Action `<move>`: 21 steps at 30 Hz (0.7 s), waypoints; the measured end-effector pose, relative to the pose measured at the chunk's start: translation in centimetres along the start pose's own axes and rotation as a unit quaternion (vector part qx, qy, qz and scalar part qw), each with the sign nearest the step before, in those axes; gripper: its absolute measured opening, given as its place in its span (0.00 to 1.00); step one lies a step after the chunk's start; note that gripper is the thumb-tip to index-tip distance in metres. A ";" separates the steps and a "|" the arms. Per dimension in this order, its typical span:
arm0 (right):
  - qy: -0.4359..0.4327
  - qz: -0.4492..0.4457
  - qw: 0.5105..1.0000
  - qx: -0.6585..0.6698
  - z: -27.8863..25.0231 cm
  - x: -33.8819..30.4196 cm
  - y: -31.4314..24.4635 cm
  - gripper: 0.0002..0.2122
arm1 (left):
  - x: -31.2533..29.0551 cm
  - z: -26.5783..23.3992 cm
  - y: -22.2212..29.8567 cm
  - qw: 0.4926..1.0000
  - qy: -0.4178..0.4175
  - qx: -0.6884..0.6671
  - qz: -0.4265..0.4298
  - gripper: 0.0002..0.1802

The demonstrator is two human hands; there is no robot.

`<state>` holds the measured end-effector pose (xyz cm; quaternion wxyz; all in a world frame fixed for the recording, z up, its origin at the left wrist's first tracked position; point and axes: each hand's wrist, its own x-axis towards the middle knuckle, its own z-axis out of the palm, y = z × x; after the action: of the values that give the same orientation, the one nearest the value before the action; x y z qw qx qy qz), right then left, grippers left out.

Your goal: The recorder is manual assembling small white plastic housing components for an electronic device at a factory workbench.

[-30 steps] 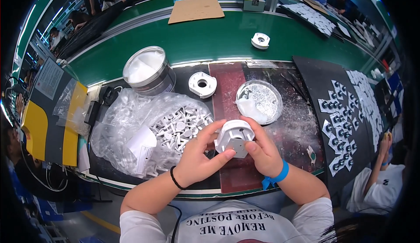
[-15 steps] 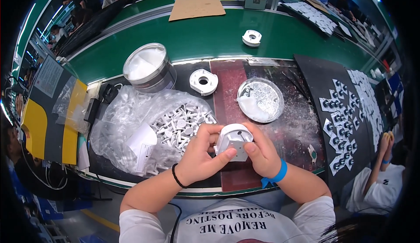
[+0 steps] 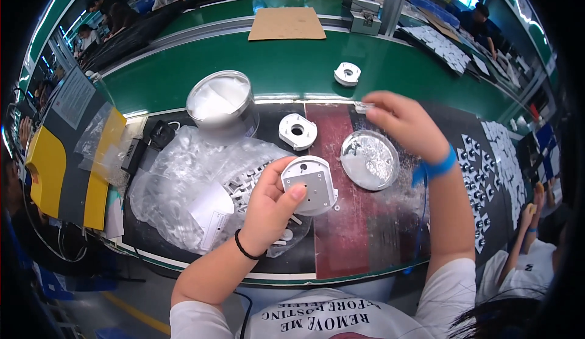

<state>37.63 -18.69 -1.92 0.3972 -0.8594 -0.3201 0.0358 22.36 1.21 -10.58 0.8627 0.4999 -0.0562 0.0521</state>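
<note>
My left hand [image 3: 274, 203] grips a white plastic housing [image 3: 306, 177] with a flat grey plate [image 3: 314, 192] on its upward face, thumb pressed on the plate. Beyond a round silver dish [image 3: 385, 174], my right hand [image 3: 405, 124] is stretched out. Its fingertips pinch at a small clear plastic piece [image 3: 363, 107], slightly blurred. Wet-looking white material [image 3: 362, 167] lies in the dish. A similar white ring-shaped housing [image 3: 297, 132] rests on the bench beyond my left hand. Loose white plastic pins [image 3: 244, 186] spill from a clear plastic bag [image 3: 161, 177] to the left.
A round tub [image 3: 250, 116] with white contents stands behind the bag. On the green surface are another white housing [image 3: 347, 74] and a cardboard sheet [image 3: 286, 24]. Several small black-and-white parts [image 3: 478, 180] cover the black board at right. A co-worker's hands [image 3: 530, 211] are at far right.
My right hand has let go of the housing and moved away beyond the dish to the clear plastic piece. My left hand alone keeps the housing, slightly left and higher.
</note>
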 end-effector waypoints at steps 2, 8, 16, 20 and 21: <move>-0.019 0.018 0.991 -0.133 -0.5 4.7 3.1 0.16 | 0.3 -0.3 0.0 1.000 0.017 -0.020 0.001 0.26; -0.094 0.173 0.945 -0.262 1.4 15.4 9.7 0.27 | 0.3 -1.2 -0.1 0.999 0.029 -0.036 0.005 0.26; -0.074 0.184 0.912 -0.359 6.5 17.9 11.1 0.22 | 0.7 -1.3 0.1 0.999 0.040 -0.030 0.016 0.26; -0.142 0.136 0.966 -0.168 4.5 15.7 6.3 0.18 | 0.5 -1.2 0.4 0.998 0.042 -0.033 0.021 0.25; -0.167 0.112 0.966 -0.161 4.4 15.0 6.1 0.19 | 0.4 -1.1 0.3 0.998 0.043 -0.034 0.023 0.25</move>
<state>51.31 -9.96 -6.34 0.1881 -0.9239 -0.2856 0.1715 22.79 2.29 -10.77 0.8794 0.4661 -0.0324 0.0911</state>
